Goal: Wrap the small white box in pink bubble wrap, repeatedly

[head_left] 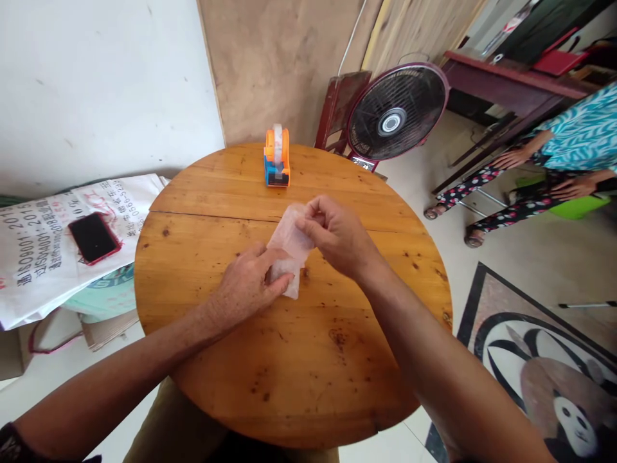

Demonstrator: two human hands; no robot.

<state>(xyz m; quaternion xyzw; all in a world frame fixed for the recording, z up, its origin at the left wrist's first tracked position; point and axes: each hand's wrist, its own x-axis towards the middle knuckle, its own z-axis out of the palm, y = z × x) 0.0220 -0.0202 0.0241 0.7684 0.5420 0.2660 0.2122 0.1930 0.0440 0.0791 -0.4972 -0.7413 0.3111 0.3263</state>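
The person's right hand (332, 235) is closed in a narrow pinch, thumb against bent forefinger, on the upper right edge of a thin, pale pinkish, translucent sheet (290, 233). The left hand (250, 276), lower and to the left of the right hand, holds the sheet's lower part, the forefinger crossing it and the thumb lying over it near its bottom corner; the left hand's remaining fingers are partly hidden, so how they grip cannot be told. The sheet thus lies slanted between the two hands, just above or on the round wooden bench (308, 373); whether it touches the wood is not clear.

Beyond both hands, near the bench's far edge, stands an orange and blue tape dispenser (277, 161) with a roll of tape in it, apart from the fingers. Well to the left of the left hand, off the bench, a phone (94, 238) with a red edge lies on a white printed sack (33, 238). Farther beyond the right hand and to its right, a round fan (398, 112) stands beside a dark red chair (332, 109). Well to the right of the right hand is another person (578, 135) in a blue and white patterned top, hands at the knees.
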